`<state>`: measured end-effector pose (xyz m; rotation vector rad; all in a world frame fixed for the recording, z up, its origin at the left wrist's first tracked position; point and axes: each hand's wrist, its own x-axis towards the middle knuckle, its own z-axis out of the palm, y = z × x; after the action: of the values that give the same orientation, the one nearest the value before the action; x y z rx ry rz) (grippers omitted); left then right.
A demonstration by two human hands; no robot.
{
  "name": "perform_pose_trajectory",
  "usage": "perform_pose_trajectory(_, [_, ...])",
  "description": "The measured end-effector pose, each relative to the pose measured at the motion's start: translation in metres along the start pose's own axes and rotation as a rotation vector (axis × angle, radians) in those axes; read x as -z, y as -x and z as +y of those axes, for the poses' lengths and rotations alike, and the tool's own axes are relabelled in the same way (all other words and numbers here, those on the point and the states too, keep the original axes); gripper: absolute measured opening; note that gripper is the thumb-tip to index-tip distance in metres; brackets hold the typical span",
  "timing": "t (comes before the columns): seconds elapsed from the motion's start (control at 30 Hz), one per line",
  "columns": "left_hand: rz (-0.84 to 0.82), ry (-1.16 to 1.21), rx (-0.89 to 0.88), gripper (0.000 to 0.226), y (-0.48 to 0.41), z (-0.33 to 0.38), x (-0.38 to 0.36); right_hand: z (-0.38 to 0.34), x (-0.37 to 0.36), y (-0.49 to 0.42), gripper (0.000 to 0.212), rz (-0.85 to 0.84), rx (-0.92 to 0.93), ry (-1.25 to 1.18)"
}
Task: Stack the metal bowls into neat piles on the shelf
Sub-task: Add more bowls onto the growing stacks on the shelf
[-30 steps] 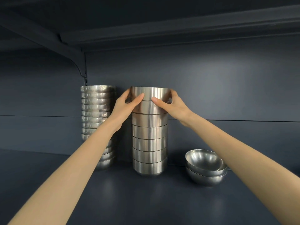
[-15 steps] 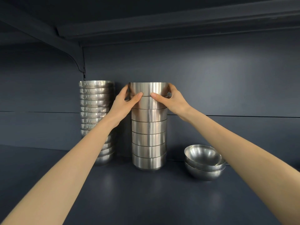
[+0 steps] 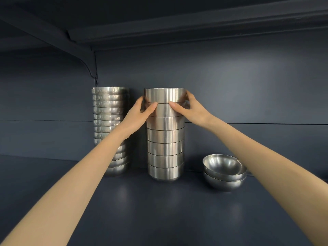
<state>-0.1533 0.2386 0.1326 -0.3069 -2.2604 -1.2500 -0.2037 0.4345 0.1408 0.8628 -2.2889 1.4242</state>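
A tall pile of straight-sided metal bowls [image 3: 165, 148] stands in the middle of the dark shelf [image 3: 159, 210]. My left hand [image 3: 140, 112] and my right hand [image 3: 190, 109] grip the top bowl [image 3: 164, 95] from either side, thumbs on its front lower edge and fingers wrapped round behind. The top bowl sits level on the pile. To the left stands another tall pile of rounder bowls [image 3: 109, 121], partly hidden by my left forearm. At the right, a short pile of two round bowls [image 3: 224, 172] rests on the shelf, the upper one tilted.
The shelf's back wall [image 3: 248, 95] runs close behind the piles. A shelf bracket [image 3: 88, 66] and the underside of the shelf above hang over the left pile. Bare shelf surface lies in front of the piles.
Both hands keep the same grip on the top bowl. The view has drifted slightly, so the piles sit a little higher in frame than a second ago.
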Motion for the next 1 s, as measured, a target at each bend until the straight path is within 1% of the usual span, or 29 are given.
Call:
perform_pose_trajectory(0.07, [-0.003,-0.12,-0.025,0.061,0.008,0.0,0.003,-0.001,0.006,0.011,0.091,-0.034,-0.005,0.143])
perform_pose_trajectory(0.2, [-0.044,-0.431,-0.047,0.07,0.029,-0.002,0.009,0.002,0.02,0.04,0.093,-0.096,-0.062,0.539])
perform_pose_trajectory(0.27, [-0.078,-0.596,-0.068,0.071,0.042,-0.003,0.011,0.005,0.023,0.055,0.093,-0.134,-0.095,0.697])
perform_pose_trajectory(0.37, [-0.11,-0.849,-0.131,0.076,0.065,-0.005,0.01,0.007,0.025,0.079,0.091,-0.158,-0.102,0.842])
perform_pose_trajectory(0.43, [-0.129,-0.93,-0.141,0.082,0.079,-0.006,0.009,0.009,0.025,0.096,0.089,-0.14,-0.095,0.895])
perform_pose_trajectory(0.53, [-0.143,-0.985,-0.143,0.088,0.095,-0.007,0.006,0.009,0.025,0.119,0.086,-0.104,-0.099,0.933])
perform_pose_trajectory(0.67, [-0.147,-1.012,-0.158,0.099,0.113,-0.013,0.0,0.008,0.024,0.148,0.08,-0.004,-0.068,0.987])
perform_pose_trajectory(0.73, [-0.158,-1.002,-0.169,0.101,0.122,-0.015,-0.006,0.008,0.023,0.165,0.081,-0.02,-0.108,1.0])
perform_pose_trajectory(0.87, [-0.196,-0.956,-0.185,0.1,0.135,-0.013,-0.019,0.009,0.03,0.197,0.085,-0.113,-0.248,0.987])
perform_pose_trajectory(1.0, [-0.226,-0.903,-0.214,0.102,0.144,-0.004,-0.036,0.015,0.048,0.228,0.086,-0.08,-0.343,0.985])
